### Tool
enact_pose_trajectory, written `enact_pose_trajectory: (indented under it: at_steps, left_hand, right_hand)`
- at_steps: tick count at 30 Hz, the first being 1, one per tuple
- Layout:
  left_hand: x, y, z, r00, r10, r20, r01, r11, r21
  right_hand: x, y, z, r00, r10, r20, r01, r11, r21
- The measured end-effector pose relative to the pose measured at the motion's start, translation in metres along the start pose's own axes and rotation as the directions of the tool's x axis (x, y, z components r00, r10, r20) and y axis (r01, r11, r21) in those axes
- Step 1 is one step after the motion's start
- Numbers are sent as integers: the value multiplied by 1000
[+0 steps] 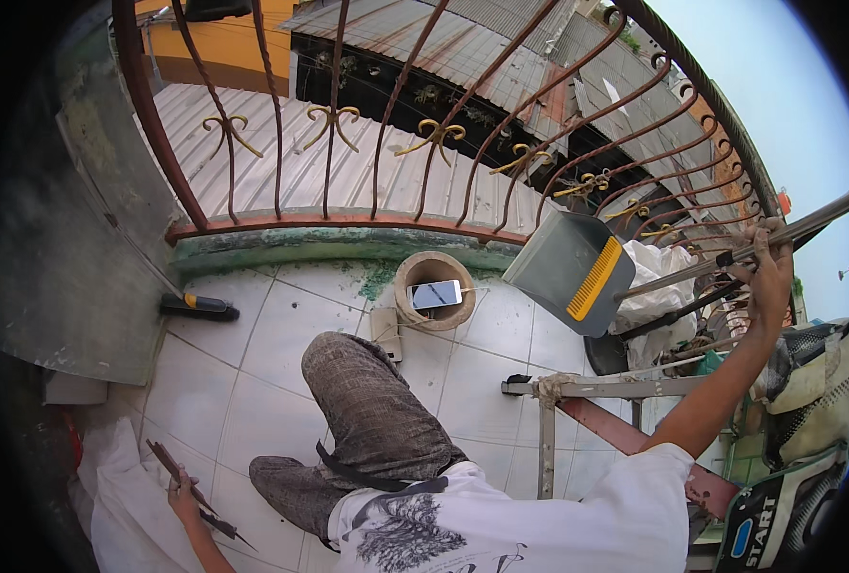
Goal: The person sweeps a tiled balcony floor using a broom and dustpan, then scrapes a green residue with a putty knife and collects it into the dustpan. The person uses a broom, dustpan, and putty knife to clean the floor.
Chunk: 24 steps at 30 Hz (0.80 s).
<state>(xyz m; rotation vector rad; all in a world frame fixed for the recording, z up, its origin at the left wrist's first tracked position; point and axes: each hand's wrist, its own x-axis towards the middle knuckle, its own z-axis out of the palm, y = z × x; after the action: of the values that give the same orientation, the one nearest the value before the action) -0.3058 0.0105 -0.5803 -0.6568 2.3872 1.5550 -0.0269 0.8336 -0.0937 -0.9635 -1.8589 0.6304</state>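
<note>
Holding a rusty, thin tool (pixel 195 492) at the lower left of the frame, your left hand (pixel 184 497) has its fingers closed round it; its long axis runs from upper left to lower right. Near the centre, a round clay pot (pixel 433 289) has a phone (pixel 437 294) lying across its mouth. At right, your right hand (pixel 766 277) grips the dustpan's long handle (pixel 787 234), with the grey dustpan (pixel 570 270) hanging at its lower-left end, yellow edge facing right.

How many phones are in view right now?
1. The phone lies flat across the mouth of the round pipe by the railing. Others may be hidden in the clutter at right.
</note>
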Motion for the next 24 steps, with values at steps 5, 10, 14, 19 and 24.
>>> enact_pose_trajectory:
  at_steps: [5,10,14,19,24]
  left_hand:
    - [-27,-28,-6,991,10,-136,-20,998,-66]
    - [-82,-35,0,969,-163,-186,136,979,-152]
    - [-138,-68,4,916,-292,-274,197,925,-326]
    - [-222,-113,4,810,-446,-382,207,826,-525]
    - [-299,-167,28,693,-548,-469,122,729,-673]
  right_hand:
    - [-6,-65,-5,976,-200,88,176,958,229]
    - [17,-115,38,899,-369,235,197,821,536]
    - [31,-142,103,830,-484,278,205,728,654]
    - [-6,-192,209,637,-612,469,-38,583,812]
    - [-3,-209,330,348,-821,453,-68,460,885]
